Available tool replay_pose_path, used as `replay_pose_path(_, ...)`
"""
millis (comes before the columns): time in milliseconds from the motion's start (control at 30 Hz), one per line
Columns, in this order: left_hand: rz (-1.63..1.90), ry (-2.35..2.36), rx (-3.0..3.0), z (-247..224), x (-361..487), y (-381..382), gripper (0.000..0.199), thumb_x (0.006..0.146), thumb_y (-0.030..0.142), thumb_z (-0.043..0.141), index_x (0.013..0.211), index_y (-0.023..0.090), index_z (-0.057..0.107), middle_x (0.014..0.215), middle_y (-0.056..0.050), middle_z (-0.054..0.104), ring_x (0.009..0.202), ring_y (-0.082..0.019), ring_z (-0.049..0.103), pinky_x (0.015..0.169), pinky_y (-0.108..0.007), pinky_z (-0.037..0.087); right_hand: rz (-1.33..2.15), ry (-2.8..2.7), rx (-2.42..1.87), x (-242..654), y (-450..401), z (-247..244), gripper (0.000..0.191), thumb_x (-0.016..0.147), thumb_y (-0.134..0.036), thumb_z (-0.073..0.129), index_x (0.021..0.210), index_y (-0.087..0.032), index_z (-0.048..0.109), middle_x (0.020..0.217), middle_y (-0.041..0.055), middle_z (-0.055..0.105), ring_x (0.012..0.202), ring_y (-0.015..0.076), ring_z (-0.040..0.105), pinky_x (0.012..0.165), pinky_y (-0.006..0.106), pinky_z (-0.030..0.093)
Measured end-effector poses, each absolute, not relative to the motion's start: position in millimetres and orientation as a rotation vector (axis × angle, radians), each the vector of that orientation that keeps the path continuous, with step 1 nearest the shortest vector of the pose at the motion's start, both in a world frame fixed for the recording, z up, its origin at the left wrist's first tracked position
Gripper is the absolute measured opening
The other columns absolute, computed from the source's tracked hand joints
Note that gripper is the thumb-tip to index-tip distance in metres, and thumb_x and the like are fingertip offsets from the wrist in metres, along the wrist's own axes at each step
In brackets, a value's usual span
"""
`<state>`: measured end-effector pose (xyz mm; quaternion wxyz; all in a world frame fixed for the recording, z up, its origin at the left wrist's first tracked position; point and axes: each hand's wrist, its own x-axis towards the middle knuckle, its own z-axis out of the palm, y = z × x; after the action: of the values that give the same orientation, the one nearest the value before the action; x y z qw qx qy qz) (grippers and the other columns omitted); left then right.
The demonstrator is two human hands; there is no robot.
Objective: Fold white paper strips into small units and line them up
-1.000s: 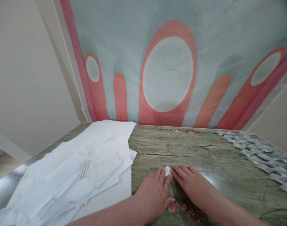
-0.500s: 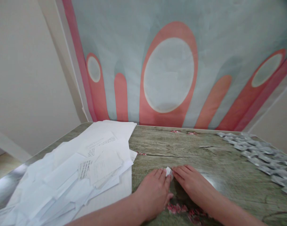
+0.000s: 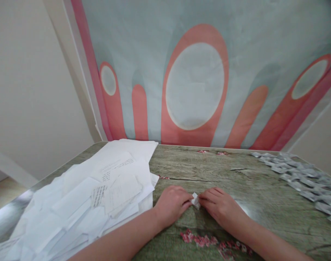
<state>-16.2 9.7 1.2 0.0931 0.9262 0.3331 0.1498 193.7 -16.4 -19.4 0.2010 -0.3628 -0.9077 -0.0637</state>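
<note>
Between my two hands, over the middle of the wood-patterned table, is a small folded piece of white paper [image 3: 195,201]. My left hand [image 3: 174,203] pinches its left edge between thumb and fingers. On the other side, my right hand [image 3: 216,203] has its fingers bent together at the right edge of the same paper. The right thumb is mostly hidden behind the fingers.
A spread heap of white paper sheets and scraps [image 3: 81,203], some printed, covers the table's left side. Rows of folded grey-white paper pieces [image 3: 301,175] lie along the right edge. A wall hanging with red shapes [image 3: 195,87] stands behind the table [image 3: 198,166].
My left hand lay flatter over the paper and has drawn back left into a pinch at its edge. More of the folded paper shows now. My right hand has curled its fingers more.
</note>
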Motion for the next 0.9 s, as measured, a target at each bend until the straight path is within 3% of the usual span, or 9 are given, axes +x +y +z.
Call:
replay_pose_path(533,0.663,1.108,2.487,-10,-15,16,0.009,0.081,0.03,0.06,0.08,0.022,0.065,0.085,0.0,0.058,0.088,-0.017,0.05,0.081,-0.029,0.035,0.502,-2.201,-1.211,191,-12,-17,0.014,0.084,-0.014,0.047,0.081,-0.019,0.06,0.094,0.0052,0.059,0.089,0.0174,0.054,0.079,0.031,0.043)
replay_pose_path(900,0.678,1.213,2.449,-7,-11,14,0.009,0.079,0.028,0.059,0.077,0.021,0.064,0.087,-0.001,0.055,0.091,-0.018,0.048,0.085,-0.034,0.032,0.608,-2.043,-1.295,189,-5,-24,0.016,0.081,-0.018,0.05,0.068,-0.018,0.059,0.096,0.0061,0.054,0.094,0.0186,0.053,0.083,0.034,0.042)
